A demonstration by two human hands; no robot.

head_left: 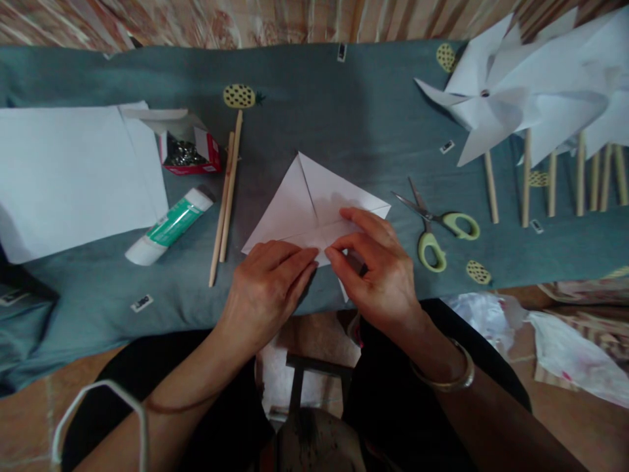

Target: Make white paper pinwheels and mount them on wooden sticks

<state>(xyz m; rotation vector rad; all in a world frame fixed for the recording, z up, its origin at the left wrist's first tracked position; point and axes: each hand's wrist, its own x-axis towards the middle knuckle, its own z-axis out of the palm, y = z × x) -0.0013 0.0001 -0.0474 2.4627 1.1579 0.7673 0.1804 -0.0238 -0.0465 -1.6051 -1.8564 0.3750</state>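
Observation:
A square sheet of white paper (282, 213), with slits running in from its corners toward the middle, lies turned like a diamond on the cloth-covered table. My left hand (268, 278) holds its near left side, fingers pressed together on the paper. From the right, my right hand (381, 269) pinches the near part of the sheet between thumb and forefinger. The fingertips of both hands almost meet there. A narrow paper end hangs below the right hand. Scissors with pale green handles (432, 254) lie partly open just right of that hand.
Left of the paper are two wooden sticks (230, 196), a green-and-white glue stick (171, 226), a red open box (199, 168) of small metal pieces and white sheets (73, 177). Several white paper pinwheels (511, 92) on sticks lie at right. Plastic bags (574, 354) lie below the table edge.

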